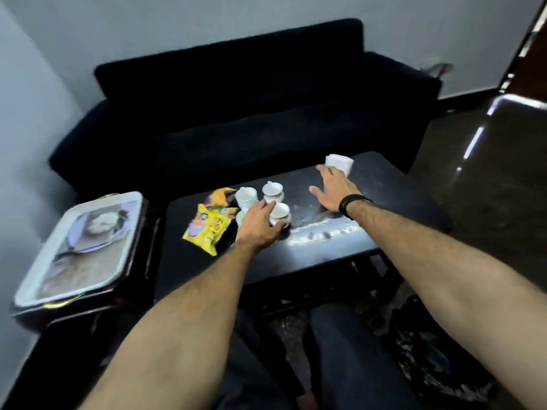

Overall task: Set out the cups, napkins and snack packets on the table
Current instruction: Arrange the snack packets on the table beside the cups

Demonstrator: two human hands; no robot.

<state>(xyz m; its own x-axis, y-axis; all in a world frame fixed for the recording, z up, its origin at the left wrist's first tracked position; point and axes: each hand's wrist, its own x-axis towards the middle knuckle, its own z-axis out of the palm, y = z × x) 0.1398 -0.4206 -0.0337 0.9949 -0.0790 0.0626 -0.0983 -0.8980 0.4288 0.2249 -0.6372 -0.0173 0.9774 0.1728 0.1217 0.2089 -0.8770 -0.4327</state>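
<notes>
Your left hand (260,224) has its grip clamped on the nearest white cup (279,214), beside two more cups (273,193) on the dark counter (384,184). Your right hand (336,187) hovers with fingers spread, near the napkins (339,163). The snack packets (208,229) lie left of the cups

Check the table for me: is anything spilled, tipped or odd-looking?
Yes. A pale, powdery-looking smear streaks the dark table just right of the cups, below the right hand; blur hides what it is. The cups stand upright, and the left hand touches the nearest one.
</notes>
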